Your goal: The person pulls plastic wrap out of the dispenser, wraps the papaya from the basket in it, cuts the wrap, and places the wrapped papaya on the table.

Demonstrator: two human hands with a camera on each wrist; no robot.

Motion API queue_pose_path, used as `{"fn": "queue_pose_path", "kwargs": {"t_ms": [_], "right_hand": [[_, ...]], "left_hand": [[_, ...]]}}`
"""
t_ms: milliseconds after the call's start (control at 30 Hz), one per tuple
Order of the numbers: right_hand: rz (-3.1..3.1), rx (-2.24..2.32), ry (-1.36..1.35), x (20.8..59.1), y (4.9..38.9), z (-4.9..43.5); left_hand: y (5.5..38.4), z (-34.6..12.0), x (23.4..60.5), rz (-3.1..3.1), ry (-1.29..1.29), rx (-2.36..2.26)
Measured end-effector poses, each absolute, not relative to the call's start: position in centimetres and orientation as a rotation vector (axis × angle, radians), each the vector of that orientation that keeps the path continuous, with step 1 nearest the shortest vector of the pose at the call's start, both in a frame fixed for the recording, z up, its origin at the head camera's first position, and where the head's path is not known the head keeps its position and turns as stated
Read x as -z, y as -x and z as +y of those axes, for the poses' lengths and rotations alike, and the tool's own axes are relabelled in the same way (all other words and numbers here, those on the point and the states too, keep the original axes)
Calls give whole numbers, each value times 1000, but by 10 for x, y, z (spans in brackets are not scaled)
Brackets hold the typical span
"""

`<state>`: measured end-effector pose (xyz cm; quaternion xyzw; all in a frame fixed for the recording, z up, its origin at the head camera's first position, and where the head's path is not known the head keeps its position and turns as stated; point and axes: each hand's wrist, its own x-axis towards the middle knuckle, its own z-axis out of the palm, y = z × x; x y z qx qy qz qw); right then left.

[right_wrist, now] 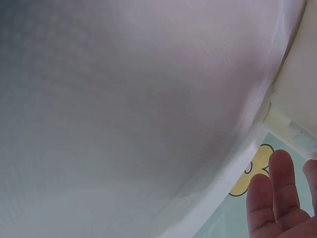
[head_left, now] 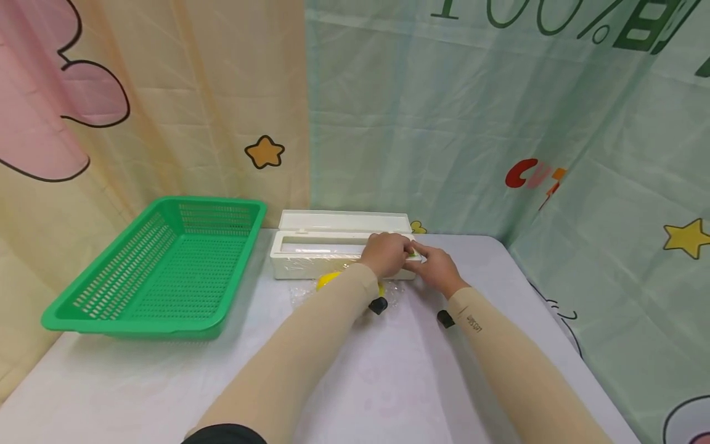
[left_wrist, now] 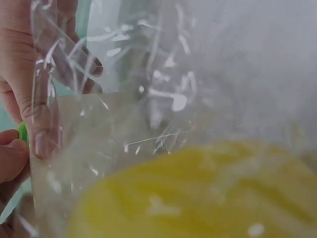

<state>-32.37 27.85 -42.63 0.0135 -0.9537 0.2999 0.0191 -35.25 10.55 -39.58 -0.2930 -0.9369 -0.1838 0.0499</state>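
Observation:
A white cling film box [head_left: 344,267] stands at the back of the table with its lid [head_left: 344,220] raised. Both hands meet at its right end. My left hand [head_left: 384,254] pinches a small green slider [left_wrist: 22,131] there with its fingertips. My right hand [head_left: 436,268] grips the end of the box, thumb on the front face; in the right wrist view its other fingers [right_wrist: 285,191] stretch out loosely. Clear film [left_wrist: 158,94] hangs in front of the box over a rounded yellow thing [head_left: 328,279], partly hidden behind my left forearm.
A green plastic basket [head_left: 227,296] with mesh walls stands on the left of the white-covered table [head_left: 388,394]. Printed curtains [head_left: 399,123] rise right behind the box and along the right side. Small black wrist mounts [head_left: 445,319] stick out beside my forearms.

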Motion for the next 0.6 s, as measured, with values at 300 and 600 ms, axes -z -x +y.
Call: {"fn": "queue_pose_path", "kwargs": {"t_ms": [300,600], "right_hand": [[-2981,-984,0,427,325,278],[-3006,-928,25,427,322,275]], "left_hand": [[349,92,389,-2835,897,519],[352,86,389,-2873,912,455]]}}
